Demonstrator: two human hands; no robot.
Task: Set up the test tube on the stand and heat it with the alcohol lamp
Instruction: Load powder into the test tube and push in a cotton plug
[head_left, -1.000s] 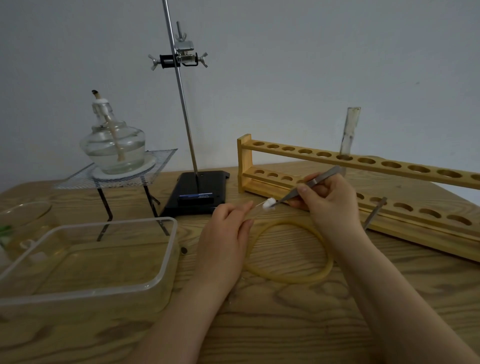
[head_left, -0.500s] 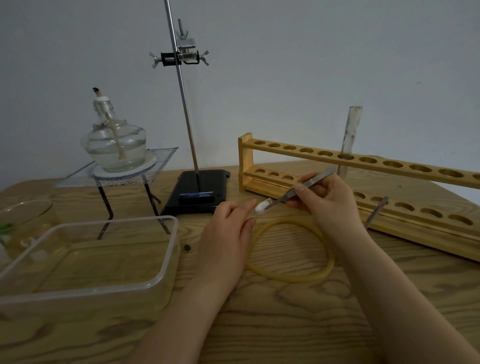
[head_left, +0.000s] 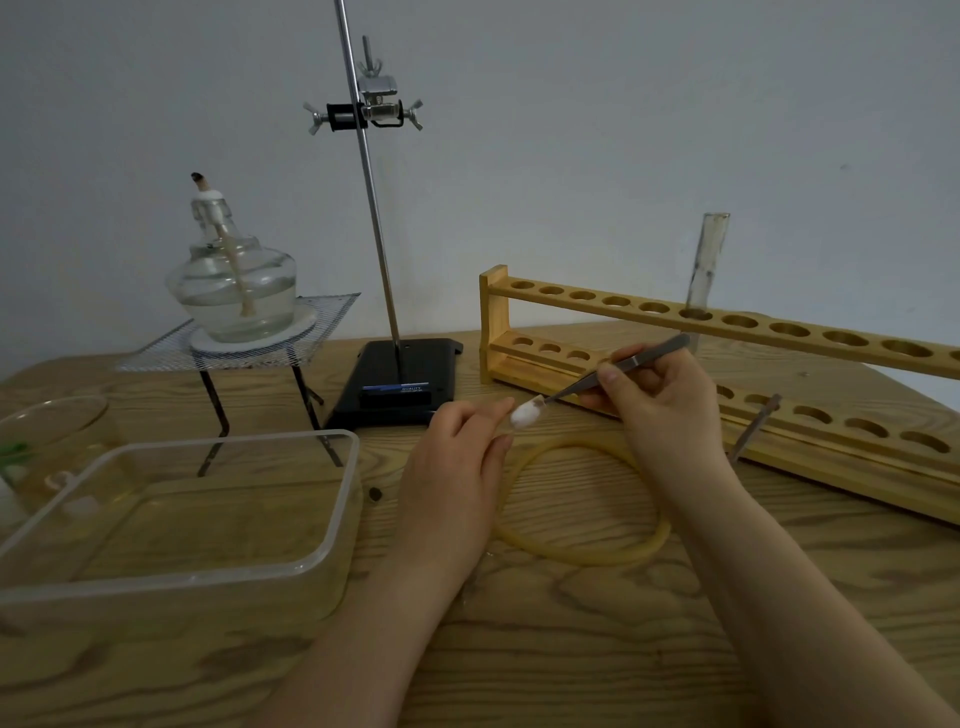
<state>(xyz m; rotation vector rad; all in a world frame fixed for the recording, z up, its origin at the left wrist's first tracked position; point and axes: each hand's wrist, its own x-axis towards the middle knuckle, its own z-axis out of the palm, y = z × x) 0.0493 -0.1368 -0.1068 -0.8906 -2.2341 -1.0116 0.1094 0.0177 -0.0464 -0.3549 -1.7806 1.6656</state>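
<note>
My left hand (head_left: 457, 467) grips a clear test tube whose mouth (head_left: 540, 402) just shows past my fingers; the rest is hidden in my hand. A white cotton wad (head_left: 525, 414) sits at that mouth. My right hand (head_left: 660, 400) pinches metal tweezers (head_left: 639, 358), tips at the cotton. The stand's rod (head_left: 374, 228) rises from a black base (head_left: 400, 379), with an empty clamp (head_left: 363, 111) high up. The alcohol lamp (head_left: 234, 291), unlit, stands on a wire mesh tripod (head_left: 332, 312) at the left.
A wooden tube rack (head_left: 727, 332) on the right holds one upright test tube (head_left: 706, 265). A rubber tube loop (head_left: 597, 556) lies under my hands. A clear plastic box (head_left: 343, 483) and a glass dish (head_left: 52, 415) sit at the left. A metal spatula (head_left: 753, 431) leans on the rack.
The tweezers have carried the cotton wad left, from just off my left fingertips to the tube mouth. My left hand has barely moved.
</note>
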